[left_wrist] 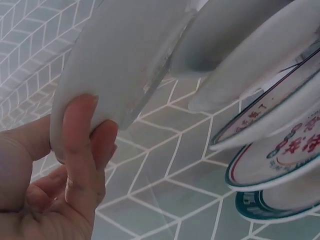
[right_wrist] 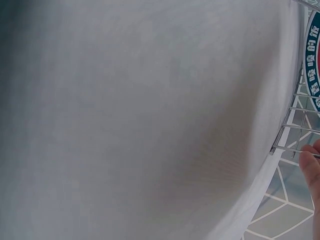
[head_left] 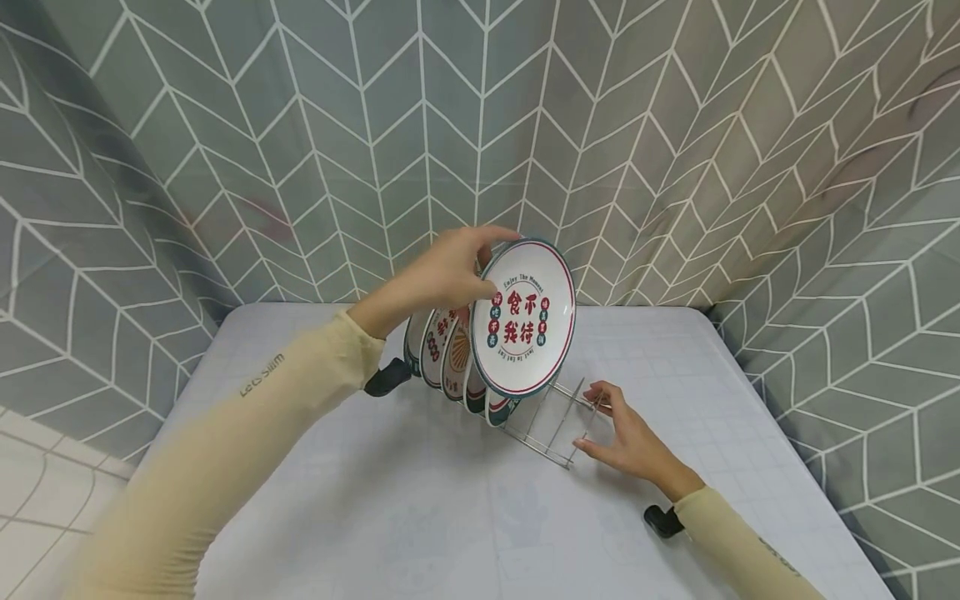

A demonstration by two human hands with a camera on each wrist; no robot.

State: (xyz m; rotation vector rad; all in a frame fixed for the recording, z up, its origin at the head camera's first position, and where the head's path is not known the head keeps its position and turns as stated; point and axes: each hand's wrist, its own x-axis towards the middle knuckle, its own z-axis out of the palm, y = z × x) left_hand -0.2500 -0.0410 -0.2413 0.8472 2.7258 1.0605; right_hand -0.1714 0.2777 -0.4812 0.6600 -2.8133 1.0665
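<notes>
My left hand (head_left: 456, 271) pinches a round white plate (head_left: 525, 321) by its upper left edge, thumb on the printed face. This plate has a dark green rim, a red ring and red and blue Chinese characters. It is held upright above a wire dish rack (head_left: 536, 448). Several other plates (head_left: 455, 358) stand in a row toward the rack's left side, partly hidden behind the held one. In the left wrist view, the fingers (left_wrist: 77, 125) press the held plate's pale back. My right hand (head_left: 626, 437) grips the rack's right end, its thumb (right_wrist: 309, 167) against a wire.
A white cloth-covered table (head_left: 420, 517) lies under the rack. Grey curtains with a white chevron pattern (head_left: 480, 150) surround it at the back and sides. White tiles (head_left: 45, 492) show at the lower left. Dark straps (head_left: 663, 522) sit at both wrists.
</notes>
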